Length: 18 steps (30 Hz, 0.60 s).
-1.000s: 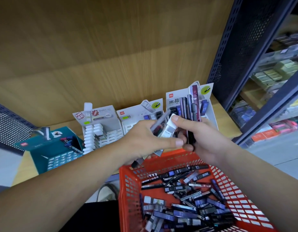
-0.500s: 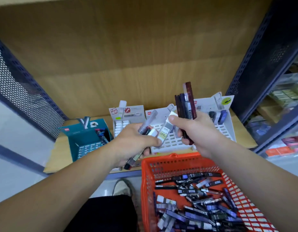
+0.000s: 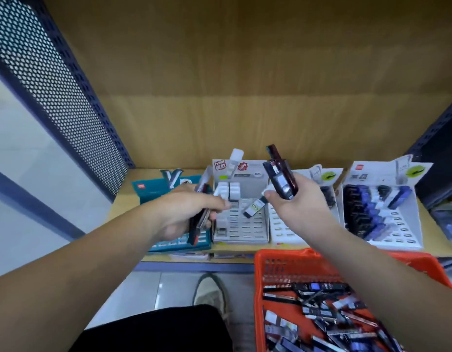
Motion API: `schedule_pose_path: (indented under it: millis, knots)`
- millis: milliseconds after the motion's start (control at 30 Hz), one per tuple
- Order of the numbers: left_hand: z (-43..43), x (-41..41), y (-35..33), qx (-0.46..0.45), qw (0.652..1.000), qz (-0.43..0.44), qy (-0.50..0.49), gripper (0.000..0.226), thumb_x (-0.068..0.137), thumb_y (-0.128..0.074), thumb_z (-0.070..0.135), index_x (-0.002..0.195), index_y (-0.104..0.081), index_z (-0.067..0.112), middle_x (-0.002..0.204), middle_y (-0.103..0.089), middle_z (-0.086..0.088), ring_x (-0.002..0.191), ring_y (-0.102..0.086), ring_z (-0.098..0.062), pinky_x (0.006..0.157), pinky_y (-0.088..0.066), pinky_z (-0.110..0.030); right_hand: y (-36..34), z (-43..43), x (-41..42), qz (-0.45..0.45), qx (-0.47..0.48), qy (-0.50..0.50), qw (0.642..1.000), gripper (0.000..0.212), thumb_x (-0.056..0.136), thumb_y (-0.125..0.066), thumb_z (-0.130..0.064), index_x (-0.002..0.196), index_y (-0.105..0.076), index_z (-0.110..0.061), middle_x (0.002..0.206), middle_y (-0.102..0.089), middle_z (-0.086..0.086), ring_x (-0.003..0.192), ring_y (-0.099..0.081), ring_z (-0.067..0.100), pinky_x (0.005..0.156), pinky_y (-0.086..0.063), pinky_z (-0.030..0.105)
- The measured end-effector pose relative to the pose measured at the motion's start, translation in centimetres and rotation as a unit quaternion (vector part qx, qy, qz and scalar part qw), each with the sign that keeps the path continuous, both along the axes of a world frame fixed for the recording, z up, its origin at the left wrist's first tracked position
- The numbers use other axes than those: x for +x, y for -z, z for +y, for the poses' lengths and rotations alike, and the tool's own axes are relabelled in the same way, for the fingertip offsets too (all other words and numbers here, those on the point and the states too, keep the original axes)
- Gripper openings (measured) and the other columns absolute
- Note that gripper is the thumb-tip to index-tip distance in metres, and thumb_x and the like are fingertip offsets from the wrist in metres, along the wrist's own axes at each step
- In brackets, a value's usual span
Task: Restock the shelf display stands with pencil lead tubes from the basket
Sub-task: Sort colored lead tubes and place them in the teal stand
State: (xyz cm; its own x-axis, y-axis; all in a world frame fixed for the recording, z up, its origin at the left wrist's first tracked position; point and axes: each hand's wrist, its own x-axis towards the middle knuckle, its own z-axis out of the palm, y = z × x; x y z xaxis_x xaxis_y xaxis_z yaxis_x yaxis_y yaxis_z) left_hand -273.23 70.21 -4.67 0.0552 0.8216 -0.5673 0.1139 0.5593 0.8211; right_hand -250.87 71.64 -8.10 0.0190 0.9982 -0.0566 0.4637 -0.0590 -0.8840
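We see our left hand point(image 3: 184, 212) clenched around a few pencil lead tubes point(image 3: 198, 224), at nine o'clock from the white display stand point(image 3: 241, 232) on the shelf. Our right hand point(image 3: 298, 207) grasps a dark bundle of tubes point(image 3: 279, 179), held upright. One white tube point(image 3: 254, 208) lies tilted over that stand, just beside the right thumb; we cannot tell whether it is held. The orange basket point(image 3: 259, 275) of tubes sits at five o'clock.

Open air above display stands point(image 3: 245, 231), mesh side panel point(image 3: 54, 85) walling left, orange basket point(image 3: 258, 275) blocking low right
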Motion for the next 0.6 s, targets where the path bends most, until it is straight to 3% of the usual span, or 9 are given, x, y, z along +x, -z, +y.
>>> schedule_pose_path:
  millis: [100, 167, 267, 400, 500, 600]
  knots:
    - [0.6, -0.7, 1.0, -0.039, 0.998, -0.038, 0.029, 0.009, 0.093, -0.072, 0.007, 0.096, -0.063, 0.009, 0.065, -0.062, -0.005, 0.048, -0.053, -0.01, 0.042, -0.041, -0.021, 1.8, 2.9, -1.9, -0.028, 0.024, -0.025, 0.999, 0.011, 0.093, -0.072, -0.022, 0.092, -0.061, -0.025, 0.067, -0.055, -0.009, 0.056, -0.051, 0.007, 0.055, -0.04, 0.026]
    - [0.8, -1.0, 1.8, -0.046, 0.997, -0.055, 0.04, 0.005, 0.095, -0.07, 0.011, 0.095, -0.067, 0.007, 0.081, -0.066, -0.013, 0.052, -0.056, -0.013, 0.049, -0.042, -0.023, 3.3, 4.7, -2.8, -0.059, 0.029, -0.044, 0.997, 0.013, 0.092, -0.072, -0.022, 0.096, -0.061, -0.028, 0.074, -0.06, -0.01, 0.068, -0.057, 0.011, 0.06, -0.042, 0.027]
    - [1.2, -1.5, 2.8, -0.044, 0.995, -0.089, -0.002, 0.013, 0.098, -0.067, 0.013, 0.099, -0.067, 0.001, 0.088, -0.072, -0.019, 0.059, -0.066, -0.018, 0.051, -0.053, -0.024, 5.8, 6.4, -3.3, -0.097, 0.022, -0.058, 0.993, 0.013, 0.091, -0.074, -0.024, 0.092, -0.061, -0.026, 0.076, -0.062, -0.011, 0.073, -0.06, 0.013, 0.06, -0.043, 0.024]
    - [1.5, -1.9, 3.9, -0.044, 0.991, -0.105, -0.07, 0.021, 0.098, -0.068, 0.018, 0.105, -0.061, 0.0, 0.09, -0.074, -0.029, 0.066, -0.073, -0.029, 0.056, -0.061, -0.032, 8.2, 7.1, -3.3, -0.103, 0.009, -0.061, 0.993, 0.015, 0.09, -0.075, -0.026, 0.101, -0.064, -0.027, 0.082, -0.067, -0.011, 0.079, -0.065, 0.013, 0.071, -0.053, 0.033]
    - [1.5, -2.0, 4.6, -0.06, 0.989, -0.098, -0.094, 0.025, 0.098, -0.069, 0.026, 0.105, -0.059, 0.004, 0.086, -0.074, -0.025, 0.068, -0.073, -0.03, 0.056, -0.061, -0.032, 8.4, 7.6, -3.2, -0.116, 0.021, -0.075, 0.99, 0.019, 0.089, -0.076, -0.026, 0.102, -0.063, -0.032, 0.088, -0.069, -0.012, 0.087, -0.066, 0.018, 0.077, -0.055, 0.036]
    - [1.4, -1.6, 4.9, -0.063, 0.988, -0.096, -0.103, 0.026, 0.097, -0.069, 0.031, 0.1, -0.062, 0.007, 0.079, -0.072, -0.017, 0.063, -0.071, -0.025, 0.053, -0.058, -0.029, 8.2, 7.6, -3.3, -0.194, 0.05, -0.129, 0.971, 0.029, 0.088, -0.077, -0.025, 0.113, -0.065, -0.033, 0.095, -0.07, -0.011, 0.094, -0.067, 0.022, 0.077, -0.056, 0.037]
